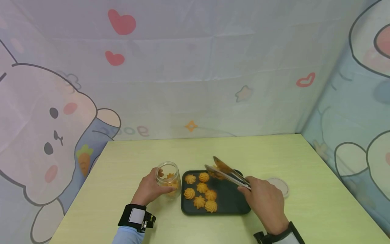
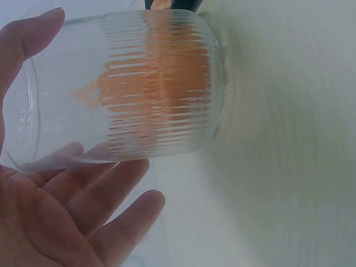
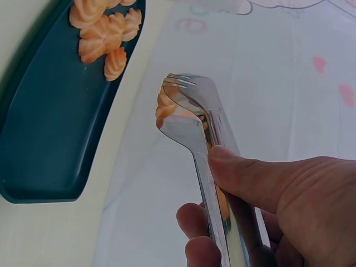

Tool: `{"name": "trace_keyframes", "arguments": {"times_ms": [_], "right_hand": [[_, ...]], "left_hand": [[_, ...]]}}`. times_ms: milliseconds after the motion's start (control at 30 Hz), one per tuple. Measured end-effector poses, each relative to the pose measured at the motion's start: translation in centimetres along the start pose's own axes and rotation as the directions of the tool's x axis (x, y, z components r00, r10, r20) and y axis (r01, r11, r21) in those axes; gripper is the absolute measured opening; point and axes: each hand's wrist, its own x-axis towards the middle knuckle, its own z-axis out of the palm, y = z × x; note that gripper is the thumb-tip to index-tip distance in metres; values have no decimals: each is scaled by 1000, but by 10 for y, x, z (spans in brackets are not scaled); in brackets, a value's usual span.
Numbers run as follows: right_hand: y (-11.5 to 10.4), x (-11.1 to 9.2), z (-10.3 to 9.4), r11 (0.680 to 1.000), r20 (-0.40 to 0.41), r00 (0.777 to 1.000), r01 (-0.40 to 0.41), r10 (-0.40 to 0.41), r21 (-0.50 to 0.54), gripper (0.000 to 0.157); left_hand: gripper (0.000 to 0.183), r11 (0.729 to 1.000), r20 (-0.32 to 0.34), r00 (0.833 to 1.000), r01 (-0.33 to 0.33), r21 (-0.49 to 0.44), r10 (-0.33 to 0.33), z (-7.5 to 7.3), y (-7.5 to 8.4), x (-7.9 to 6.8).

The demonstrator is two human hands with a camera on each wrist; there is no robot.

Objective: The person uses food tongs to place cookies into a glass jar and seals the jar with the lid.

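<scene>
Head view: the left hand, lower centre of the frame and left of the tray, grasps an upright glass jar, its fingers and thumb curled round the wall. The jar is uncovered at the top and contains cookies. The right hand, lower right of centre, grips metal tongs, whose tips point toward the upper left and appear over the upper part of the tray. Seven piped pieces lie on the left half of the dark tray. A pale disc rests on the light yellow surface, just beside the right hand. A printed backdrop with red hearts fills the upper frame.

Left wrist view: the thumb crosses the jar at upper left, with the other fingers below it; the contents occupy the part toward the base.

Right wrist view: the fingers clasp the tongs at lower centre; one biscuit is held between the tips, and the tray occupies the left of the frame.
</scene>
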Motion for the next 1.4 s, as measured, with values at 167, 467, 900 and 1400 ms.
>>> {"name": "trace_keyframes", "arguments": {"times_ms": [167,467,900,1400], "right_hand": [[-6,2,-4,1000,-2,1000,6,-6,-4,37],[-23,8,-14,999,-41,998,41,-41,12,35],[-64,18,-25,985,-105,980,166,-170,-42,24],[-105,24,-20,960,-84,957,272,-276,-60,22]], "left_hand": [[76,1000,0,1000,-1,-3,1,1,0,0],[78,1000,-1,1000,7,-2,-7,1,-1,1],[78,1000,-3,1000,-6,-8,6,2,-2,2],[81,1000,3,1000,6,-13,-6,2,-2,2]]}}
